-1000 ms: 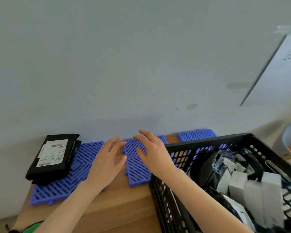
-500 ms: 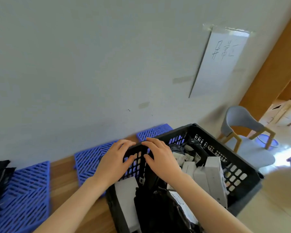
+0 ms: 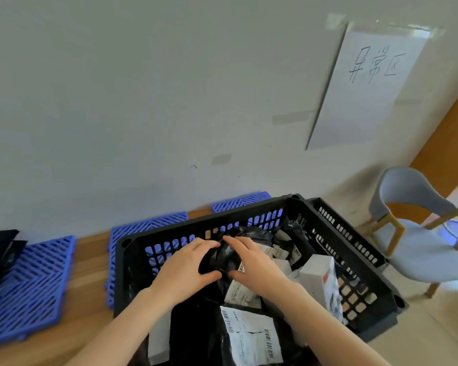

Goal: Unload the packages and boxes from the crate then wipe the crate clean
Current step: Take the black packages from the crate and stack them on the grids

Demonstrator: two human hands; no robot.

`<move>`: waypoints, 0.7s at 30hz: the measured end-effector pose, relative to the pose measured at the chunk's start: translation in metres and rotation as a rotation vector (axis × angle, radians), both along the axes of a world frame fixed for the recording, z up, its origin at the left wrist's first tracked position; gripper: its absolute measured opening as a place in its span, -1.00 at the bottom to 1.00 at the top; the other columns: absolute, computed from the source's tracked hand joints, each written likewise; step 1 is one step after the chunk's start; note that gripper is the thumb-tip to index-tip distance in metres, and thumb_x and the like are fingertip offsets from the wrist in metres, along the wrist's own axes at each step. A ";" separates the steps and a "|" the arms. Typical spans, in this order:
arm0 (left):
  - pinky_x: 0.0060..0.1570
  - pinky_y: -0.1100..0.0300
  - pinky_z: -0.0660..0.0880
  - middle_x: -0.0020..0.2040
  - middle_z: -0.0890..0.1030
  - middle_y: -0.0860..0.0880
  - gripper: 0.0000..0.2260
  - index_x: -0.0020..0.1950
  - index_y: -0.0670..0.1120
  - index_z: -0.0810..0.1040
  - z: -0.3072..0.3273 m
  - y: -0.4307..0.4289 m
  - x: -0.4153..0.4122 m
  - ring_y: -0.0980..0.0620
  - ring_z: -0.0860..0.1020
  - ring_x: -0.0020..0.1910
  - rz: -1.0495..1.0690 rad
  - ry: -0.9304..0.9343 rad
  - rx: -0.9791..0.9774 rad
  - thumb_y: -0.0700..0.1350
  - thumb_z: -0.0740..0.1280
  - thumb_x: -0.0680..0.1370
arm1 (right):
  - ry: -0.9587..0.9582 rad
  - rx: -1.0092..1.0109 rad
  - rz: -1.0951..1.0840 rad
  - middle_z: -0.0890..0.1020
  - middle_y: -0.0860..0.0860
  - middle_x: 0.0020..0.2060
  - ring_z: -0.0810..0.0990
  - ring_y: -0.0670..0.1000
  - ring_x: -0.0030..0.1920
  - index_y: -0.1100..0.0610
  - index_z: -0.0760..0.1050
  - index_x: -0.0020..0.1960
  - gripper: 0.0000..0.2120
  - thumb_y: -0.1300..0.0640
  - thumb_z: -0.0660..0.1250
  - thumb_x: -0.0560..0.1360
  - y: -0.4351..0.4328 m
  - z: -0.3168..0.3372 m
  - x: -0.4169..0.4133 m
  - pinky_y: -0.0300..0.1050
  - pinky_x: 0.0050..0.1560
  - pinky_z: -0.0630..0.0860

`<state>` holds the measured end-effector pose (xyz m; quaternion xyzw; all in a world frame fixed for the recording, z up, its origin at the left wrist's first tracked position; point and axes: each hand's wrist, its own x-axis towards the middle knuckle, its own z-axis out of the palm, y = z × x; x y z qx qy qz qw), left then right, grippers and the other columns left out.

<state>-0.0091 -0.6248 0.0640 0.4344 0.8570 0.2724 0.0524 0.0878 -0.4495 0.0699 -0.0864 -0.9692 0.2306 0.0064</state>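
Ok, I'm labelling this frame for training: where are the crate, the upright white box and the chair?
crate (image 3: 196,225): head view, on its far rim.
white box (image 3: 316,278): head view, on its pale front face.
chair (image 3: 428,256): head view, on the seat.

Inside the black crate (image 3: 349,228), left hand (image 3: 181,270) and right hand (image 3: 254,262) grip a black package (image 3: 226,256) among white boxes (image 3: 319,270).
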 end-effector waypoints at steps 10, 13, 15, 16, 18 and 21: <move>0.18 0.41 0.35 0.40 0.23 0.27 -0.32 0.49 0.20 0.22 -0.010 -0.006 0.046 0.24 0.40 0.28 0.155 -0.003 0.016 0.01 0.48 0.45 | -0.005 0.014 0.146 0.42 0.00 0.19 0.49 0.06 0.17 -0.11 0.13 0.51 -0.31 0.15 0.35 0.48 0.017 -0.009 0.008 -0.06 0.11 0.50; 0.17 0.41 0.35 0.40 0.25 0.27 -0.34 0.48 0.21 0.23 -0.007 -0.010 0.054 0.23 0.41 0.29 0.197 0.031 0.033 0.02 0.47 0.46 | -0.022 0.050 0.208 0.47 0.01 0.14 0.50 0.08 0.16 -0.07 0.31 0.43 -0.48 0.15 0.31 0.51 0.017 -0.005 0.008 0.00 0.12 0.49; 0.17 0.36 0.41 0.39 0.28 0.28 -0.37 0.47 0.21 0.24 -0.003 -0.014 0.059 0.24 0.43 0.28 0.223 0.060 0.069 0.00 0.45 0.48 | 0.044 0.048 0.222 0.48 0.01 0.08 0.50 0.06 0.12 -0.05 0.38 0.39 -0.58 0.13 0.28 0.55 0.014 -0.001 0.008 -0.03 0.09 0.48; 0.18 0.33 0.44 0.39 0.28 0.29 -0.38 0.47 0.20 0.25 -0.001 -0.016 0.062 0.25 0.42 0.28 0.237 0.081 0.082 0.00 0.44 0.49 | 0.104 0.023 0.218 0.49 0.01 0.06 0.49 0.05 0.10 -0.04 0.42 0.37 -0.62 0.13 0.28 0.56 0.012 0.003 0.008 -0.05 0.06 0.48; 0.25 0.28 0.44 0.40 0.27 0.28 -0.39 0.48 0.17 0.26 0.003 -0.021 0.065 0.26 0.39 0.31 0.273 0.134 0.110 -0.01 0.43 0.49 | 0.249 -0.045 0.201 0.49 0.03 0.01 0.46 0.04 0.08 0.01 0.49 0.31 -0.67 0.14 0.29 0.55 0.005 0.013 0.004 -0.09 0.04 0.46; 0.33 0.30 0.36 0.46 0.25 0.20 -0.36 0.51 0.10 0.27 0.011 -0.031 0.068 0.23 0.30 0.40 0.370 0.211 0.172 -0.03 0.45 0.49 | 0.422 -0.090 0.193 0.49 0.06 -0.04 0.45 0.05 0.01 0.09 0.56 0.24 -0.70 0.18 0.36 0.52 -0.009 0.034 -0.005 -0.16 0.05 0.42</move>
